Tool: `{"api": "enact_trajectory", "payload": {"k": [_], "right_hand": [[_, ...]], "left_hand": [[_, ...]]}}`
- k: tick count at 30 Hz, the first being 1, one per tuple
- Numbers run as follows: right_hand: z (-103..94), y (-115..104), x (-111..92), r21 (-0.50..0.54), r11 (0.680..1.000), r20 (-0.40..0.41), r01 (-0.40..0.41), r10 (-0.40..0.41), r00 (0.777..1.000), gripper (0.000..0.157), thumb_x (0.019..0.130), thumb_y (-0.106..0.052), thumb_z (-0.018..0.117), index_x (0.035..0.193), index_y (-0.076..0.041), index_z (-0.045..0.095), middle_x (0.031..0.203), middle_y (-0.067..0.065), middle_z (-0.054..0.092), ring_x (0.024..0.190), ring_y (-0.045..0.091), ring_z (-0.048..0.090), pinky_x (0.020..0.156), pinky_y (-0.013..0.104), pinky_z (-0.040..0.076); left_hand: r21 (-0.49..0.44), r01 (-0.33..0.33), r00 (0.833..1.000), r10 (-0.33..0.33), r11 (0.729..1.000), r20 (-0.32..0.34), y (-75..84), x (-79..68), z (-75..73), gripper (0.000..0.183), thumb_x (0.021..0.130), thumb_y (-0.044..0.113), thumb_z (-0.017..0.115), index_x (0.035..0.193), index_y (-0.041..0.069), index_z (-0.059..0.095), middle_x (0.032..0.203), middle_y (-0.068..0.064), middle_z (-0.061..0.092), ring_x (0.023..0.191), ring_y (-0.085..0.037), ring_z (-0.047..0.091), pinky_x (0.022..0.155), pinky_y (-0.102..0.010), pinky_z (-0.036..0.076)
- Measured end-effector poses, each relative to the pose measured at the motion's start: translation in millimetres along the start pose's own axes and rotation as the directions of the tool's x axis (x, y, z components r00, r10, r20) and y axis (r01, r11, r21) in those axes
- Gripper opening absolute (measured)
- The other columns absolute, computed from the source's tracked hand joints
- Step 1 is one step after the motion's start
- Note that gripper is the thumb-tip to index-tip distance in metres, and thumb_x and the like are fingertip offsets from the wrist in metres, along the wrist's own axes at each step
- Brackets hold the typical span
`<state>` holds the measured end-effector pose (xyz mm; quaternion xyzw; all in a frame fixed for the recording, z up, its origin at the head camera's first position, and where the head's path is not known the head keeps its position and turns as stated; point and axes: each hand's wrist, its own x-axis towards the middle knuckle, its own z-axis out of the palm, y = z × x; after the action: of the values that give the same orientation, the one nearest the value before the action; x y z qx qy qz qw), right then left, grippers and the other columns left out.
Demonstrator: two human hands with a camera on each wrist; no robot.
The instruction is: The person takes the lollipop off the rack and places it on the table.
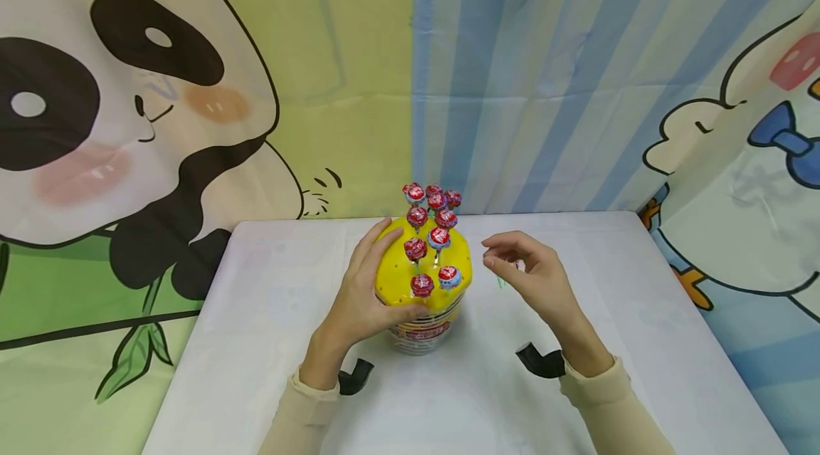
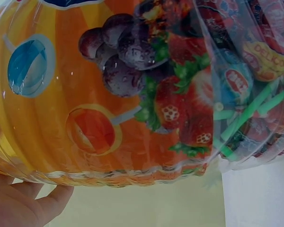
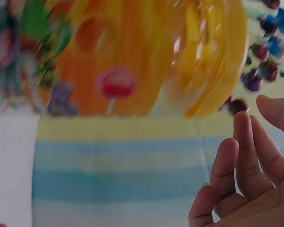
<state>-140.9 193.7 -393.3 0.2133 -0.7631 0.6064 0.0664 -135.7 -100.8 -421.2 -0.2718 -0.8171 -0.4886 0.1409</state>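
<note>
A clear plastic candy jar [image 1: 419, 341] stands upright on the white table, its yellow lid [image 1: 391, 270] on top. Several lollipops [image 1: 415, 250] in red and blue wrappers stick up from the lid. My left hand [image 1: 359, 298] grips the jar near the lid, thumb at the front and fingers round the left side. To the right of the lid is my right hand [image 1: 534, 273], its thumb and fingers apart with nothing between them in the right wrist view. Past those fingers, a wrapped piece with green sticks [image 1: 502, 283] shows, mostly hidden by the hand.
The jar's orange label [image 2: 90, 161] carries fruit pictures, and wrapped lollipops with green sticks [image 2: 251, 113] fill the part beside it. The white table [image 1: 269, 277] backs onto a printed curtain [image 1: 346, 85] with a panda. A black curved piece [image 1: 541, 361] is at each wrist.
</note>
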Motion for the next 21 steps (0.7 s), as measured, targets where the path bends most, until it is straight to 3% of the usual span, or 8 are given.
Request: {"api": "enact_trajectory", "payload": {"k": [9,21], "right_hand": [[22.6,-25.0,-7.3,0.055,0.986,0.136,0.159,-0.165,0.977,0.031,0.088,0.011,0.069,0.115,-0.004,0.070,0.109,0.008,0.070,0.095,0.026,0.058,0.082,0.032,0.050],[33.8,-29.8,-12.7,0.019,0.985,0.190,0.173,-0.173,0.966,0.035,0.087,0.008,0.071,0.116,-0.012,0.071,0.105,0.001,0.067,0.095,0.022,0.053,0.083,0.033,0.047]], "left_hand": [[-0.003,0.016,1.000,-0.016,1.000,0.005,0.6,-0.2,-0.7,0.102,0.070,0.057,0.086,0.154,0.029,0.035,0.163,0.001,0.020,0.140,-0.019,0.033,0.102,-0.046,0.046],[-0.005,-0.010,1.000,0.010,1.000,0.001,-0.4,0.0,-0.7,0.101,0.072,0.062,0.082,0.154,0.027,0.036,0.163,-0.004,0.022,0.140,-0.020,0.033,0.102,-0.046,0.047]]}}
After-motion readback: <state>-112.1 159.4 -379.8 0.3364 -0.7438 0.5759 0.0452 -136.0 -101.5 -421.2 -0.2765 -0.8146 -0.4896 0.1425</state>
